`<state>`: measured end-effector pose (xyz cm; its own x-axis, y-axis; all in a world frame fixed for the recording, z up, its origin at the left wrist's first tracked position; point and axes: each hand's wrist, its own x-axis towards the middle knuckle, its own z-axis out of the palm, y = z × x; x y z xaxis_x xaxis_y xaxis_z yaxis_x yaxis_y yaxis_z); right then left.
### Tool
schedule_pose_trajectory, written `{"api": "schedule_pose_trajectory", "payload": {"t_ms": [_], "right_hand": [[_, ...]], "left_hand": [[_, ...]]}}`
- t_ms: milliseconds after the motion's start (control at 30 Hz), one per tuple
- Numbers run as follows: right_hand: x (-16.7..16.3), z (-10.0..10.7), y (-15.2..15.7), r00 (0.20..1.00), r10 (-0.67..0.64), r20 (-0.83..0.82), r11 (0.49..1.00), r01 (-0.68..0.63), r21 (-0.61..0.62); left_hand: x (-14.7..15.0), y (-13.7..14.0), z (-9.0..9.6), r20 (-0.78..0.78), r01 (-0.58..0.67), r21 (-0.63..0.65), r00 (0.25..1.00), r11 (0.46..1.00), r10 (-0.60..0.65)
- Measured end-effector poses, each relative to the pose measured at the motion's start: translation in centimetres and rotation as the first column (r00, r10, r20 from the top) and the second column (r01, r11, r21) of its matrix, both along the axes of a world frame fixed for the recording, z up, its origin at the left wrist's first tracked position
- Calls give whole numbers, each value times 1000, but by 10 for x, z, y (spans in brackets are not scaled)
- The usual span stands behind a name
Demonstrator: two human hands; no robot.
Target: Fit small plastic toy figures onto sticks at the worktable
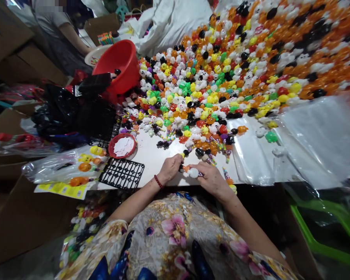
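Note:
My right hand [212, 178] is closed around the patterned shaft of a stick with a white figure-shaped top [193, 173], which points toward my other hand. My left hand [171, 168] is closed too, at the table's front edge. Small yellow, black and orange toy parts show at its fingers, and the rest of what it grips is hidden. Just beyond both hands lie several toy-topped sticks [208, 158] with speckled shafts. One more stick [227, 177] lies by my right wrist.
A large heap of colourful toy tops [221, 77] covers the back and right. To the left are a black plastic grid [122, 174], a small red basket [122, 146] of paper slips and a red tub [119, 66]. Clear bags [252, 155] lie right. Another person [61, 35] stands back left.

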<state>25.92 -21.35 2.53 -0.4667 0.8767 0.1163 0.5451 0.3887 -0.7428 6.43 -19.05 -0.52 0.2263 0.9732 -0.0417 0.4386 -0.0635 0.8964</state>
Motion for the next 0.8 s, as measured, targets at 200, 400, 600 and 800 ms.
{"api": "schedule_pose_trajectory", "payload": {"t_ms": [200, 400, 600, 800], "right_hand": [[2, 4, 2, 1000, 16, -11, 999, -16, -42], [-3, 3, -4, 998, -44, -41, 993, 39, -113], [-15, -10, -16, 984, -163, -75, 987, 162, -25], [-27, -20, -24, 983, -154, -104, 988, 154, -8]], "left_hand": [[-2, -1, -1, -31, 49, 17, 998, 999, -49], [0, -2, 2, -68, 65, 34, 996, 997, -63], [8, -6, 6, -105, -30, 18, 994, 999, 31], [16, -12, 8, -134, -18, 9, 991, 1000, 19]]}}
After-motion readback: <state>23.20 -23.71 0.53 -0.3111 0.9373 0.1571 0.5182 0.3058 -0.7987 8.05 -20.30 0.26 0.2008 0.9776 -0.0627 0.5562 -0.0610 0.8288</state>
